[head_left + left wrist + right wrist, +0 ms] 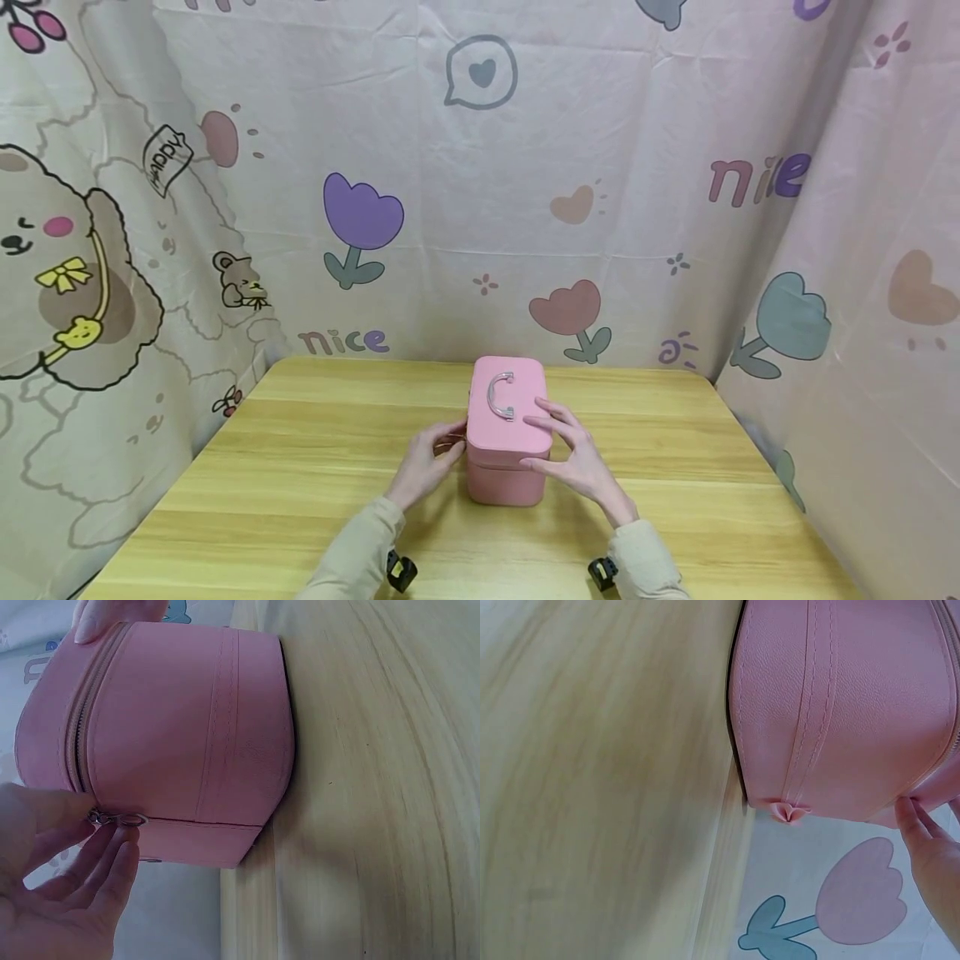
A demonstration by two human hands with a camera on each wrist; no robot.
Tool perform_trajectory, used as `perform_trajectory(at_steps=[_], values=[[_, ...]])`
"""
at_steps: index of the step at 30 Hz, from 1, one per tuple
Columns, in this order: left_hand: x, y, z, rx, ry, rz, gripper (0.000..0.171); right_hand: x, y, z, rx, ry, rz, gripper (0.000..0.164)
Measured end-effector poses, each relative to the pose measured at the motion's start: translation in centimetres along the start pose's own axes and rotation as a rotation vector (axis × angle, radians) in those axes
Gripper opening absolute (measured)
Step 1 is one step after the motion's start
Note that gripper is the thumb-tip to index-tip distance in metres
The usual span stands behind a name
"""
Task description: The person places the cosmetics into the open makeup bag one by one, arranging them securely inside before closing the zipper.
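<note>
A pink zippered case (506,483) with a silver handle (501,396) on its lid stands upright on the wooden table. At its left side my left hand (426,458) pinches the metal zipper pull (120,818) between thumb and fingers. The zipper (81,739) runs round the case just under the lid, and its teeth look meshed on the side seen in the left wrist view. From the right, my right hand (576,458) rests on the lid with spread fingers, the thumb at the near edge. What the case holds is hidden.
The wooden table (322,433) spreads out on both sides of the case. A printed curtain (480,167) hangs behind the table and along its sides. A small pink bow-shaped piece (788,813) sits low on the case's side in the right wrist view.
</note>
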State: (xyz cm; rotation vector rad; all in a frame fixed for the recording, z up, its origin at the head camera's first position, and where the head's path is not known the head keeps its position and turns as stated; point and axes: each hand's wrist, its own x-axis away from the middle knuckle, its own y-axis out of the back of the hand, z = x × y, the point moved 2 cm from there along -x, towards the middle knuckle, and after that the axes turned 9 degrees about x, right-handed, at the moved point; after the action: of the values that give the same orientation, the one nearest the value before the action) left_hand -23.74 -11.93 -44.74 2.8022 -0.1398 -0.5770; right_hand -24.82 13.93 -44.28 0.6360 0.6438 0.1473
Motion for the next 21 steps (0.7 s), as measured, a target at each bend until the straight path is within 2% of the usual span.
perform_trajectory(at_steps=[4, 12, 21], values=[[-0.02, -0.01, -0.14, -0.016, 0.016, -0.021, 0.033, 0.05, 0.00, 0.05, -0.003, 0.004, -0.002, 0.056], [-0.20, -0.08, -0.13, -0.092, -0.005, -0.070, 0.025, 0.00, 0.01, 0.13, -0.003, -0.007, -0.003, 0.057], [-0.28, -0.17, -0.18, -0.153, -0.019, -0.086, 0.018, -0.05, 0.03, 0.07, 0.027, 0.002, 0.008, 0.058]])
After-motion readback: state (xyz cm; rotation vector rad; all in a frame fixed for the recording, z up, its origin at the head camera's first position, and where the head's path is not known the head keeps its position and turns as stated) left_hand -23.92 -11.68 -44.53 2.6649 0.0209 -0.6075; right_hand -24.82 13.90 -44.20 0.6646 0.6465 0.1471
